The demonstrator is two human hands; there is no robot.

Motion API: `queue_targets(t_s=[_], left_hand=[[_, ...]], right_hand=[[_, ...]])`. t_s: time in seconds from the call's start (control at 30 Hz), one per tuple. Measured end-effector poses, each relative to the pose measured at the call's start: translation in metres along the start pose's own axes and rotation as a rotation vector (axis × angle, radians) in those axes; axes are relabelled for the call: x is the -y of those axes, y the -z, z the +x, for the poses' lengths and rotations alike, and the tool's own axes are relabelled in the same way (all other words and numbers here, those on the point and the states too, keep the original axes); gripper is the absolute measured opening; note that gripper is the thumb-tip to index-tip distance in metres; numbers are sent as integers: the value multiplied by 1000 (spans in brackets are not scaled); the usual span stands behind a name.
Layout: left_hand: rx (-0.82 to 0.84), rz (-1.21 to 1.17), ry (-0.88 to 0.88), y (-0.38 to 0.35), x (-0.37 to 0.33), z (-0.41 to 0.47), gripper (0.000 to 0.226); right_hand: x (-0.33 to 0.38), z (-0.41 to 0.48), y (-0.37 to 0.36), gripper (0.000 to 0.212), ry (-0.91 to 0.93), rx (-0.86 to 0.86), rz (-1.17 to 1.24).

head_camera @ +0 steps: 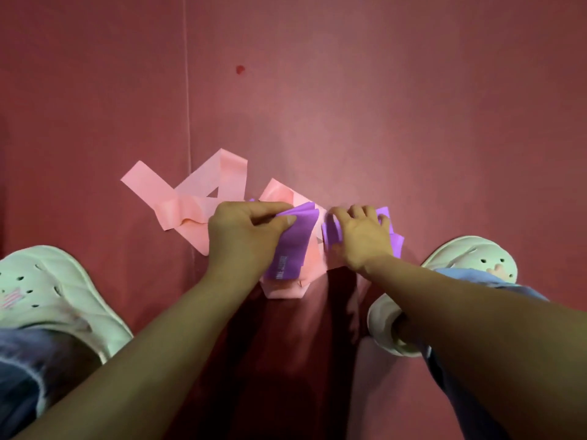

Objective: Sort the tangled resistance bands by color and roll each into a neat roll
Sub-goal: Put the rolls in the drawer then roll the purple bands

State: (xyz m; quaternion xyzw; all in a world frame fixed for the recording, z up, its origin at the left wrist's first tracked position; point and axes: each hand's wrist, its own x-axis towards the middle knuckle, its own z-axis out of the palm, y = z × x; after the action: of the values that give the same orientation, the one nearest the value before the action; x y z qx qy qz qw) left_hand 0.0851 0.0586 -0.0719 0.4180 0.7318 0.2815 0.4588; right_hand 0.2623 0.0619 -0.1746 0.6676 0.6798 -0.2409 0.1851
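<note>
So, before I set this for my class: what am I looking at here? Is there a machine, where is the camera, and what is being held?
There is no machine: a person works with two bare hands. The single picture comes from a camera worn on the head, looking down, so both arms reach in from the bottom edge, with the person's white shoes at the sides. Two tangled bands lie on the red floor. The pink band sprawls in loops to the left and runs under the hands. The purple band is bunched in folds between the hands: the left hand pinches one part with thumb and fingers, and the right hand grips the other folds. No neat roll shows yet.
</note>
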Motion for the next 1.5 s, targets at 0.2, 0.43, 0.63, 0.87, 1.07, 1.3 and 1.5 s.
queue_targets(t_s=[0.2,0.43,0.63,0.87,1.07,1.3,1.5], left_hand=[[7,-44,65,10,-2,-4,19],[-51,-29,-21,50,-47,-10,20],[-202,-145,-96,103,-97,-37,17],[-290,-246,-162,150,-119,-75,29],[-271,-217,-160,156,-113,-67,24],[-180,-106,-202,126,-95,-31,18],[-96,-68,-86,69,-47,-9,23]], right_hand=[[17,-9,13,15,-11,120,34],[43,-31,88,8,-193,-86,722],[79,-83,175,20,-124,-260,950],[103,-153,235,19,95,-284,1268],[100,-122,207,22,111,-7,998],[50,-57,101,41,-227,238,473],[38,-51,30,30,14,304,221]])
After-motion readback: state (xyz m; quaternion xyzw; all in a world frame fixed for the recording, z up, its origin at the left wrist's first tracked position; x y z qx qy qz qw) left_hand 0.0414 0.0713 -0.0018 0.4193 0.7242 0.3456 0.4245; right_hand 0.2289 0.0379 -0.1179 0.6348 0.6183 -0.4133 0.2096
